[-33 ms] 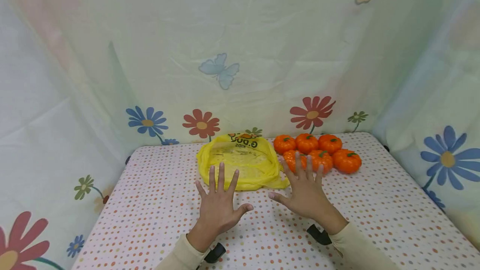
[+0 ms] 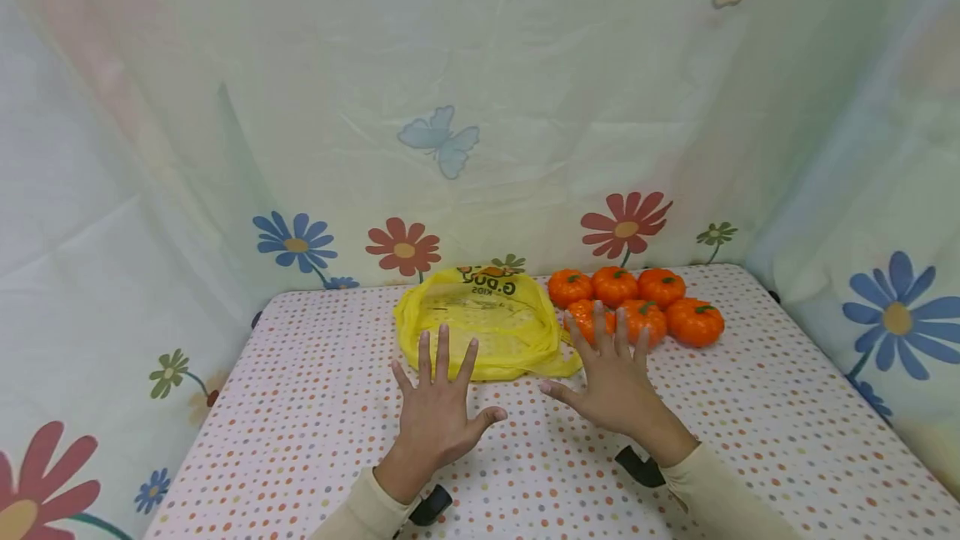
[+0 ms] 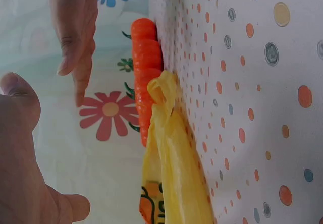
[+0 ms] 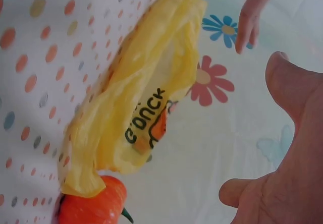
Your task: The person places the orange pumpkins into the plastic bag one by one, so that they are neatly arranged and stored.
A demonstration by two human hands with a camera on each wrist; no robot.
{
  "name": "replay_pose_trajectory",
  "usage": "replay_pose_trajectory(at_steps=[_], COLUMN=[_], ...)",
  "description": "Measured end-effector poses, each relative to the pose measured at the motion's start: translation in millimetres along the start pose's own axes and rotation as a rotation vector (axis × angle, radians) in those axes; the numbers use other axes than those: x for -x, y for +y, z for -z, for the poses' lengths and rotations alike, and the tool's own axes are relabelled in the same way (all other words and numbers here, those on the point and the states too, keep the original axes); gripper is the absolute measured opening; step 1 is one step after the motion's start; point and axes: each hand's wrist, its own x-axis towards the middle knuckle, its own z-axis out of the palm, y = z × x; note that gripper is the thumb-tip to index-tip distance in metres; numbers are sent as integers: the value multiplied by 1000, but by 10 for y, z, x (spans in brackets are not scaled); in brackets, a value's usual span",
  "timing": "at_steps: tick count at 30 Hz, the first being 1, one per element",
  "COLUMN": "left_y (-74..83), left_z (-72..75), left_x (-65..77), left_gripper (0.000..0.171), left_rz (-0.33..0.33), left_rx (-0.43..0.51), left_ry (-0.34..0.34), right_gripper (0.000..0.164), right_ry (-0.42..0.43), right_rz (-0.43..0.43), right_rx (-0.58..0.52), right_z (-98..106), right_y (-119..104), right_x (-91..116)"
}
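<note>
Both hands hover over the table with fingers straight and spread, holding nothing. My left hand [image 2: 435, 427] is in front of a yellow plastic bag [image 2: 480, 365]. That bag lies spread with its mouth toward me, thin and see-through, with dark lettering at the back. In the head view my right hand [image 2: 618, 394] overlaps the front pumpkins, its fingertips covering part of one small orange pumpkin [image 2: 581, 315]. Several such pumpkins with green stems stand in two rows right of the bag. In the right wrist view, the bag [image 4: 116, 128] partly hides a pumpkin [image 4: 96, 206].
A white table [image 2: 300, 407] with coloured dots carries everything. Behind it and at both sides hang pale curtains [image 2: 525, 107] printed with flowers and butterflies. Black straps [image 2: 431, 507] sit at the wrists, below cream sleeves.
</note>
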Motion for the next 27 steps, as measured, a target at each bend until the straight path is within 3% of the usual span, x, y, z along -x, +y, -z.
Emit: replay_pose_trajectory(at_steps=[6,9,11,14,17,20,23,27], left_y=[-18,-131,-307,-723,-1163,-1450,-1537,-1514], left_z=[13,69,102,50,-163,-417,-591,-683], left_x=[-31,-145,-295,-576,-779,-824,-809,-808], left_gripper=[93,81,68,47,38,40,44,46], left_rz=[2,13,44,112,182,231,234,195], left_rx=[-9,104,281,662,1056,1317,1441,1475], left_ry=[-11,5,50,153,240,239,176,108], right_gripper=[103,98,92,83,77,77,79,82], right_ry=[-4,-1,13,36,37,11,-8,-25], right_rz=[-6,-21,-35,-49,-71,-83,-98,-108], right_rx=[-11,-43,-70,-96,-132,-191,-242,-225], right_z=[-47,-25,29,129,193,172,85,-52], right_y=[48,116,194,351,526,705,868,1001], right_x=[-31,-84,-162,-346,-545,-689,-761,-792])
